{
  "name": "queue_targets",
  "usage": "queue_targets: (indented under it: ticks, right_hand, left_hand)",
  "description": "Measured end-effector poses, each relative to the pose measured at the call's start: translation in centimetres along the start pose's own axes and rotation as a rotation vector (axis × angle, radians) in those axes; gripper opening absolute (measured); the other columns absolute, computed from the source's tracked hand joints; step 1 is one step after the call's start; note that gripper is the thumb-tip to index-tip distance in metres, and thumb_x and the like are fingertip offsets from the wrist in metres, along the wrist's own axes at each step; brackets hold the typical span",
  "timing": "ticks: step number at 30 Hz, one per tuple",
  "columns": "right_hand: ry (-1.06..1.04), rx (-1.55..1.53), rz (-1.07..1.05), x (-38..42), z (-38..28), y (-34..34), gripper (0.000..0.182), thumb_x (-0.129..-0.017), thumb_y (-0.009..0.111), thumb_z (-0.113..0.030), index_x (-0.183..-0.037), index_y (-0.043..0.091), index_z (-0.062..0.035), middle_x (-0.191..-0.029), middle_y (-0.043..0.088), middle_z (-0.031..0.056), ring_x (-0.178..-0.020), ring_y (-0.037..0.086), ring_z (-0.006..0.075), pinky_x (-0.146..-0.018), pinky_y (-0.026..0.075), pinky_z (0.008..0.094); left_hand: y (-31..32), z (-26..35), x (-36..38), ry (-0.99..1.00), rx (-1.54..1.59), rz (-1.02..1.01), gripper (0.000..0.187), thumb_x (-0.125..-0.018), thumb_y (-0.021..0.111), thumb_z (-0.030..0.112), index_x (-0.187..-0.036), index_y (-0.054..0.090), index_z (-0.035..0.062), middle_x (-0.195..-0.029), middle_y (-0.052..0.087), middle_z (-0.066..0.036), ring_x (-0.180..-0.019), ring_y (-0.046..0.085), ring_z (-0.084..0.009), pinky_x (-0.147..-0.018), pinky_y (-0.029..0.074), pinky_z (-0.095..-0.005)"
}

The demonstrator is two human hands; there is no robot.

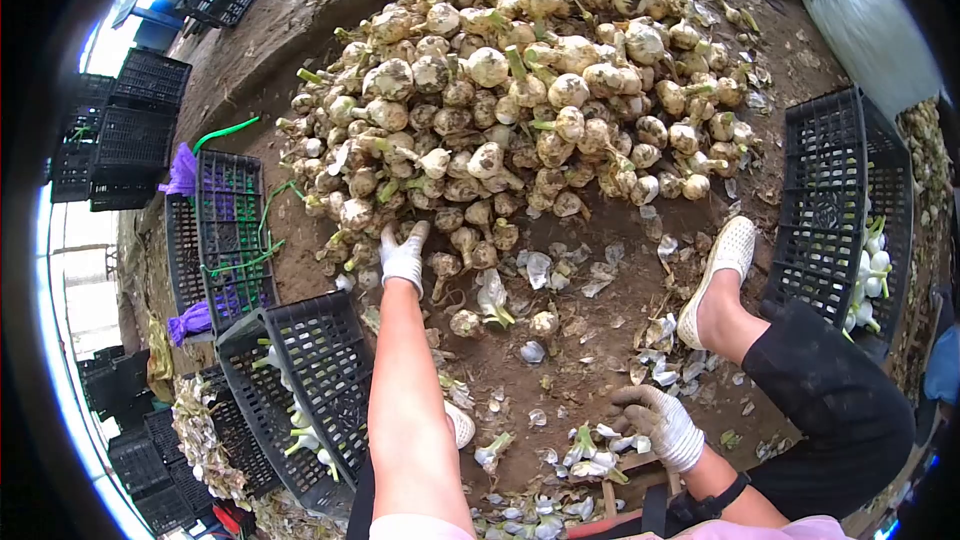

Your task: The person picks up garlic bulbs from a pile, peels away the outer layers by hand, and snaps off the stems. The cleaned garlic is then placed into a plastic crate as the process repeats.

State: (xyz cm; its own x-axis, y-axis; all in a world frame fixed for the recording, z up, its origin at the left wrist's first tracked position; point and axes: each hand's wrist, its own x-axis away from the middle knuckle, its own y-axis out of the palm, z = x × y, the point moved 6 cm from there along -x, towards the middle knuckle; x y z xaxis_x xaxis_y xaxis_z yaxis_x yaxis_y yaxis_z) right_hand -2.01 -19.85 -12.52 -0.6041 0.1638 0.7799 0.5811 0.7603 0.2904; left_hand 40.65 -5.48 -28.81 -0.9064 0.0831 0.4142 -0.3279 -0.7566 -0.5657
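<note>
A large heap of soil-stained garlic bulbs [490, 65] with cut stems lies on the ground in front of me. My left hand [403, 256], in a white knitted glove, reaches to the heap's near left edge. Its fingers are apart beside the bulbs, and I see nothing held in them. My right hand [662, 425], gloved with dirt-darkened fingers, hovers low by my knee. Those fingers are loosely bent and apart, with nothing visible in them. Between the hands lies a white peeled garlic bulb [493, 296] with a green stem.
Black plastic crates holding peeled bulbs stand on the left [318, 380] and on the right [825, 205]. Another crate [235, 230] has green and purple netting. Peeled skins [540, 268] litter the soil. A white sack [870, 35] lies at the far right.
</note>
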Motion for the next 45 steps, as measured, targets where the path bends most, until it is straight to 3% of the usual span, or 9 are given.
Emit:
queue_targets:
  ticks: [4,9,11,17,19,22,29,42,45]
  right_hand:
    - [-0.012,-0.030,-0.017,-0.1,0.2,0.6,0.032,-0.089,0.051,-0.014,-0.114,0.049,0.0050,-0.097,0.059,0.0110,-0.078,0.056,0.0121,-0.068,0.047,0.0248]
    - [-0.043,0.041,0.025,0.7,0.0,0.6,0.026,-0.086,0.053,-0.009,-0.109,0.054,0.0030,-0.095,0.061,0.0094,-0.079,0.057,0.0125,-0.071,0.047,0.0261]
    - [-0.217,0.254,0.056,1.1,-1.1,0.5,0.025,-0.081,0.058,-0.008,-0.105,0.059,-0.0009,-0.090,0.062,0.0057,-0.076,0.057,0.0099,-0.068,0.047,0.0250]
    - [-0.285,-0.206,0.052,2.4,-1.6,2.3,0.037,-0.082,0.062,-0.013,-0.116,0.053,-0.0017,-0.087,0.060,0.0032,-0.070,0.052,0.0076,-0.063,0.044,0.0219]
    - [-0.385,-0.226,-0.004,2.4,-1.4,3.0,0.026,-0.082,0.065,-0.016,-0.103,0.059,-0.0017,-0.085,0.061,0.0003,-0.070,0.052,0.0062,-0.063,0.043,0.0206]
    - [-0.339,-0.301,-0.017,3.6,-1.8,2.8,0.017,-0.084,0.063,-0.015,-0.097,0.060,-0.0044,-0.081,0.062,-0.0024,-0.069,0.053,0.0059,-0.061,0.043,0.0206]
    - [-0.345,-0.355,-0.223,6.1,-1.8,5.4,0.031,-0.079,0.070,-0.031,-0.095,0.059,-0.0071,-0.081,0.059,-0.0021,-0.068,0.054,0.0072,-0.058,0.044,0.0228]
    - [-0.232,-0.249,-0.235,7.1,-1.6,4.8,0.016,-0.081,0.064,-0.015,-0.095,0.060,-0.0063,-0.084,0.062,0.0011,-0.074,0.059,0.0104,-0.064,0.050,0.0256]
    - [-0.412,-0.146,-0.263,7.4,-2.0,5.0,0.016,-0.082,0.059,-0.005,-0.097,0.062,-0.0025,-0.086,0.063,0.0018,-0.075,0.057,0.0097,-0.067,0.049,0.0253]
  left_hand:
    - [1.8,4.7,4.9,0.164,-0.540,-0.028,0.083,-0.056,0.081,0.030,-0.124,0.043,0.0010,-0.127,0.040,-0.022,-0.109,0.048,-0.0321,-0.094,0.039,-0.0349]
    - [2.5,2.0,9.8,-0.016,0.096,-0.028,0.049,-0.065,0.075,0.010,-0.106,0.051,-0.0003,-0.090,0.060,-0.011,-0.079,0.056,-0.0193,-0.076,0.048,-0.0301]
    - [2.1,1.8,13.0,0.157,0.138,0.027,0.046,-0.068,0.073,0.009,-0.106,0.050,-0.0010,-0.093,0.059,-0.010,-0.081,0.054,-0.0163,-0.075,0.046,-0.0281]
    - [0.7,8.4,33.6,0.387,0.068,-0.094,0.047,-0.069,0.070,0.011,-0.110,0.050,-0.0015,-0.097,0.055,-0.011,-0.086,0.054,-0.0188,-0.078,0.046,-0.0293]
    - [0.0,9.5,38.1,0.548,-0.079,-0.149,0.052,-0.068,0.069,0.011,-0.114,0.048,-0.0030,-0.101,0.056,-0.015,-0.091,0.057,-0.0244,-0.083,0.046,-0.0319]
    - [-1.7,10.4,41.2,0.628,0.002,-0.345,0.064,-0.066,0.072,0.004,-0.122,0.041,-0.0046,-0.111,0.052,-0.015,-0.102,0.053,-0.0220,-0.089,0.043,-0.0309]
    - [-5.9,14.3,47.3,0.963,-0.369,-0.139,0.068,-0.055,0.078,0.008,-0.114,0.048,-0.0005,-0.111,0.048,-0.018,-0.100,0.051,-0.0341,-0.088,0.043,-0.0386]
    - [-6.8,15.1,48.0,1.024,-0.267,-0.066,0.058,-0.058,0.075,0.000,-0.110,0.050,0.0030,-0.105,0.052,-0.016,-0.093,0.054,-0.0315,-0.081,0.047,-0.0368]
    - [-5.6,10.9,45.2,0.470,0.406,-0.308,0.044,-0.070,0.071,0.010,-0.109,0.050,0.0044,-0.099,0.055,-0.013,-0.082,0.059,-0.0268,-0.067,0.052,-0.0325]
